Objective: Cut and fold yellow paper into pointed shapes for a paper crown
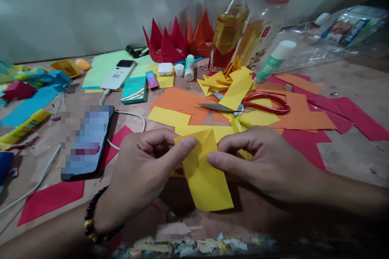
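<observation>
The left hand (141, 170) and right hand (264, 162) stand half-closed, thumbs pinching a folded yellow paper (205, 178) over the worktop (358, 162). The paper is light, thin and easily creased; hold it gently along the folded edges.

Two hands (141, 174) (267, 162), two phones (86, 141) (117, 75), one pair of scissors (240, 107)

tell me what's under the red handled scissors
The scissors lie across overlapping orange paper and yellow paper; what lies directly beneath the blades and handles is covered and cannot be seen.
</observation>
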The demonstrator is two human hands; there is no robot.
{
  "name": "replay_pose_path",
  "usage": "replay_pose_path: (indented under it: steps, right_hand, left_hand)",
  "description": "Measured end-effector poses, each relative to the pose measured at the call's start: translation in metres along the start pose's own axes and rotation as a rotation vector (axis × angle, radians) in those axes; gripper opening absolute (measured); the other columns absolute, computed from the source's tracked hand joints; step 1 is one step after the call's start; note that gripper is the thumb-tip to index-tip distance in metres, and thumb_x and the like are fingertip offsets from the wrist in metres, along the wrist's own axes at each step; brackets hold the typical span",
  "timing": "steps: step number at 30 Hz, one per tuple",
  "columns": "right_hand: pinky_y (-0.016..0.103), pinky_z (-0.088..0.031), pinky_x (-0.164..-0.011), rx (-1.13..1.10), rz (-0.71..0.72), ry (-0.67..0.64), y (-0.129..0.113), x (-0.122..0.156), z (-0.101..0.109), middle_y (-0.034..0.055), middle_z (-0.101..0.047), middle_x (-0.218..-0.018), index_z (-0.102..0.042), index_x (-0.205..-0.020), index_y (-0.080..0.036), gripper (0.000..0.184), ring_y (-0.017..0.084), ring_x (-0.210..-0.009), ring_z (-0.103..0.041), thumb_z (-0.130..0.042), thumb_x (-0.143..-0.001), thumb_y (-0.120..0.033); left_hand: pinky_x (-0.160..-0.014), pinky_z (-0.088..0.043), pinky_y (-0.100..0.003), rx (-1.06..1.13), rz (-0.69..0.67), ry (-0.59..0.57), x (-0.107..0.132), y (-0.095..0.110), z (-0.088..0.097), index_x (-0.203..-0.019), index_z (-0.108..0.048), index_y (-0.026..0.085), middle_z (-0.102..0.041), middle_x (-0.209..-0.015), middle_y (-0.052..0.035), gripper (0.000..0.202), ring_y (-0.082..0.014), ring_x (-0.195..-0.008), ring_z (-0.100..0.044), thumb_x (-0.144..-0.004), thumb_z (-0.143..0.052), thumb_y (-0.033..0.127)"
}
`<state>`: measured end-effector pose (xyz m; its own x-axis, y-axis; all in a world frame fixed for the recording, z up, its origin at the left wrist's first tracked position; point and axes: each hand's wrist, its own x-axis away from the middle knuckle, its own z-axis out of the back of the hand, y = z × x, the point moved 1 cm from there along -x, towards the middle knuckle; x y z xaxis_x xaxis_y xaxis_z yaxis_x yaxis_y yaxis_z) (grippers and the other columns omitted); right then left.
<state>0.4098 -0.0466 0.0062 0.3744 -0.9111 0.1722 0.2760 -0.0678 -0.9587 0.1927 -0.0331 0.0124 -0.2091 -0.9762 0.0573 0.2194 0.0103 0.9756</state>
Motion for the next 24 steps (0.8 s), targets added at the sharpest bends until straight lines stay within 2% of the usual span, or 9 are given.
replay_pose_path:
  steps: [5, 12, 15, 18, 21, 24]
  right_hand:
    - [0.024, -0.038, -0.053, 0.061, -0.023, -0.013, 0.000, -0.001, 0.001, -0.0016, -0.058, -0.068, -0.070, -0.072, -0.019, 0.040, 0.012, -0.063, -0.049, -0.073, -0.097, -0.050]
    - [0.024, -0.037, -0.052, 0.059, -0.035, 0.007, 0.000, -0.002, 0.000, -0.0009, -0.057, -0.068, -0.068, -0.072, -0.020, 0.042, 0.013, -0.063, -0.049, -0.071, -0.097, -0.053]
    - [0.025, -0.037, -0.052, 0.038, -0.049, -0.002, 0.000, -0.002, 0.000, -0.0008, -0.058, -0.068, -0.069, -0.073, -0.020, 0.041, 0.013, -0.063, -0.050, -0.070, -0.098, -0.052]
    - [0.025, -0.036, -0.052, 0.024, -0.060, -0.002, 0.001, -0.002, 0.000, -0.0019, -0.056, -0.066, -0.068, -0.070, -0.020, 0.042, 0.012, -0.062, -0.049, -0.073, -0.096, -0.053]
    - [0.025, -0.038, -0.053, 0.040, -0.032, 0.031, 0.002, -0.002, 0.000, -0.0014, -0.060, -0.067, -0.071, -0.072, -0.019, 0.042, 0.012, -0.063, -0.050, -0.073, -0.096, -0.053]
    - [0.025, -0.039, -0.054, 0.086, -0.021, 0.057, 0.003, -0.002, 0.001, 0.0000, -0.065, -0.071, -0.075, -0.076, -0.019, 0.041, 0.013, -0.065, -0.053, -0.072, -0.097, -0.054]
  left_hand:
    - [-0.055, -0.053, -0.013, 0.055, 0.062, -0.012, -0.004, -0.003, 0.000, -0.073, -0.082, 0.021, -0.075, -0.067, 0.0014, 0.030, -0.0091, -0.060, -0.064, -0.094, -0.081, 0.042]
    - [-0.056, -0.047, -0.017, 0.081, 0.118, -0.052, -0.001, -0.011, 0.003, -0.074, -0.081, 0.021, -0.072, -0.069, 0.0011, 0.039, -0.0100, -0.062, -0.057, -0.092, -0.083, 0.055]
    - [-0.061, -0.049, -0.017, 0.067, 0.055, -0.086, -0.001, -0.010, 0.002, -0.077, -0.081, 0.022, -0.074, -0.073, 0.0013, 0.041, -0.0104, -0.067, -0.061, -0.101, -0.074, 0.054]
    - [-0.062, -0.049, -0.017, -0.023, -0.015, -0.046, -0.001, -0.006, 0.001, -0.073, -0.078, 0.021, -0.073, -0.071, 0.0019, 0.041, -0.0106, -0.068, -0.063, -0.104, -0.071, 0.047]
    - [-0.062, -0.052, -0.018, 0.023, 0.033, -0.071, -0.002, -0.004, 0.000, -0.078, -0.080, 0.020, -0.075, -0.073, 0.0013, 0.038, -0.0123, -0.068, -0.064, -0.103, -0.071, 0.047]
    - [-0.057, -0.050, -0.020, 0.021, 0.117, -0.137, -0.003, -0.006, 0.000, -0.075, -0.077, 0.018, -0.071, -0.072, 0.0004, 0.040, -0.0123, -0.063, -0.060, -0.097, -0.077, 0.052]
